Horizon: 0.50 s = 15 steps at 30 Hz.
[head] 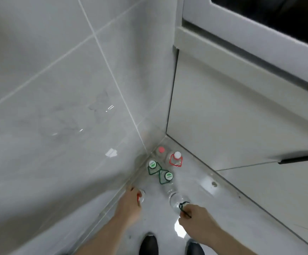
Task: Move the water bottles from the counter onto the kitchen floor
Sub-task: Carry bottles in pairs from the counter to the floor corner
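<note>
Several clear water bottles stand in the floor corner between the tiled wall and the cabinet. Two have green caps and handles (152, 165) (168, 176), one has a white cap with a red handle (177, 155), one has a pink cap (161, 150). My left hand (130, 201) grips a clear bottle with a red handle (141, 195) low beside the wall. My right hand (195, 220) holds the dark green handle of another clear bottle (176, 200), close to the floor in front of the group.
A grey tiled wall (57, 107) fills the left. A white cabinet door (232, 116) with a dark handle (300, 159) stands on the right, an oven (259, 34) above it. My two black shoes (148, 243) are on the glossy floor (223, 208) at the bottom.
</note>
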Motion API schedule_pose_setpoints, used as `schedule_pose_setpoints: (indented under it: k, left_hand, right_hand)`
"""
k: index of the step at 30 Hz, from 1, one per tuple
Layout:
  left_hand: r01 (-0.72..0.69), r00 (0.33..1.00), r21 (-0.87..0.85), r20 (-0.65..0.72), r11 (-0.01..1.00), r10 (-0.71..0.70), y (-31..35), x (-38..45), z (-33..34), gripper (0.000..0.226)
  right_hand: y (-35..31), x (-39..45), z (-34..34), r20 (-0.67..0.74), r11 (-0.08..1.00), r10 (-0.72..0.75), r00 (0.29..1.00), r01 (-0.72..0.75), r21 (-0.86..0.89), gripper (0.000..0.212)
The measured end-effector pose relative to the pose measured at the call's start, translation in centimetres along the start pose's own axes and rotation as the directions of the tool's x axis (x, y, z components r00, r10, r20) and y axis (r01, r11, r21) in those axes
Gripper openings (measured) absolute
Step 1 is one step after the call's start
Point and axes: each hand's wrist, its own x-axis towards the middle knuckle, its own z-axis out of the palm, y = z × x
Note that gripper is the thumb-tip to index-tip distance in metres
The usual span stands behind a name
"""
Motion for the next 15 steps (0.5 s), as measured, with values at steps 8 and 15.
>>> schedule_pose_setpoints:
  k: [8, 15]
  left_hand:
    - [-0.004, 1.0, -0.023, -0.004, 1.0, 0.004, -2.3, 6.9, 5.6, 0.023]
    - [-0.057, 0.998, -0.071, -0.004, 0.996, 0.057, -2.8, 10.2, 6.8, 0.028]
  right_hand:
    - [-0.1, 7.7, 4.9, 0.064, 0.99, 0.031, 0.997, -0.039, 0.133, 0.015]
    - [-1.9, 11.3, 7.5, 0.112, 0.967, 0.024, 0.993, -0.051, 0.249, 0.021]
